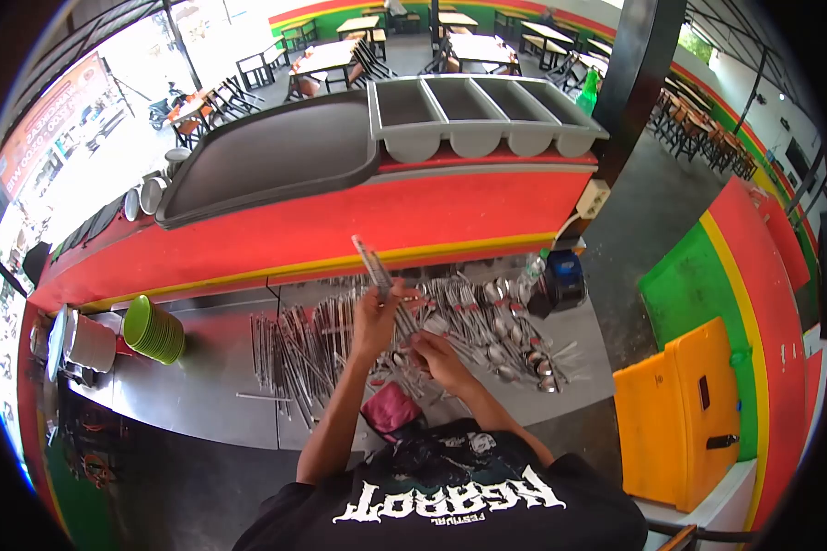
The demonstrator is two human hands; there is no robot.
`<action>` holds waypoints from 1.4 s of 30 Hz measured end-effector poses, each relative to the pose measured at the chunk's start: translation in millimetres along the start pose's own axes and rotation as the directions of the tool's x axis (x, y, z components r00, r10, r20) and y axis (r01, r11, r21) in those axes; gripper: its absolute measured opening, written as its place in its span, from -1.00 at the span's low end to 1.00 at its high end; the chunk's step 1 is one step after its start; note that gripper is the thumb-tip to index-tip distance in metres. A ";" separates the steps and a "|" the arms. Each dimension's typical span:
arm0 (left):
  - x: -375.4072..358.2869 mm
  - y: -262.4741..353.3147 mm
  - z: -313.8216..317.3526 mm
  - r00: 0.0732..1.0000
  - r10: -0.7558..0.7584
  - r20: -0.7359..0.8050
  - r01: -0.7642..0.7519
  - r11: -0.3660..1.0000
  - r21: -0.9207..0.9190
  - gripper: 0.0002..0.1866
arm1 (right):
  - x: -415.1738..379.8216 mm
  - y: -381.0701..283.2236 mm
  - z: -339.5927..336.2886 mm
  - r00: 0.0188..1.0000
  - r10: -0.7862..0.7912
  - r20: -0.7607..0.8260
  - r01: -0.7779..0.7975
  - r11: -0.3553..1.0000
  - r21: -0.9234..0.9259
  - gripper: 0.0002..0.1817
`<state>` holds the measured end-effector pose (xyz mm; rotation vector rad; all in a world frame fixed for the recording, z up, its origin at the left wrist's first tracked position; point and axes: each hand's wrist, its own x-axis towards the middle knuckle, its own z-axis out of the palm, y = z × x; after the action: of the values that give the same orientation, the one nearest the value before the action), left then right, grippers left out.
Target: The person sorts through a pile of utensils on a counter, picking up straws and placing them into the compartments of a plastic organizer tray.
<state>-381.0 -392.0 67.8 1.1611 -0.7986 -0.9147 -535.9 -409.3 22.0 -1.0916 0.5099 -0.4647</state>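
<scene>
My left hand (377, 317) is raised over a steel counter (193, 390) and grips a bundle of metal utensils (374, 262) that points up and away from me. Lower down, my right hand (435, 354) rests among a wide spread of loose metal cutlery (487, 321) and closes on some pieces of it. More long utensils (289, 354) lie in rows to the left. A dark red cloth (390, 407) lies on the counter just below my hands.
A grey cutlery divider tray (482, 110) and a dark serving tray (266, 156) sit on the red ledge beyond. Stacked green bowls (152, 329) and white plates (87, 342) stand at left. An orange bin (680, 413) is at right.
</scene>
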 end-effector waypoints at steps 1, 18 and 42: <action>6.6 5.5 11.8 0.999 -0.008 0.035 0.007 1.000 0.023 -0.66 | 2.1 -12.1 -2.3 0.998 -0.023 -0.050 0.025 0.999 0.044 -0.65; 210.8 189.2 79.1 0.836 0.483 0.261 -0.534 0.602 0.594 -0.50 | 162.1 -268.5 -20.8 0.734 -0.673 0.091 0.645 0.648 -0.405 -0.70; 371.9 158.2 46.4 0.944 0.328 -0.014 -0.096 0.318 0.943 -0.34 | 300.3 -328.2 -64.5 0.798 -0.602 0.002 0.126 0.164 -0.978 -0.70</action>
<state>-237.9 -724.9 252.7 2.0588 -1.3455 0.0398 -370.5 -759.1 250.8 -2.4461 0.9524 -0.8925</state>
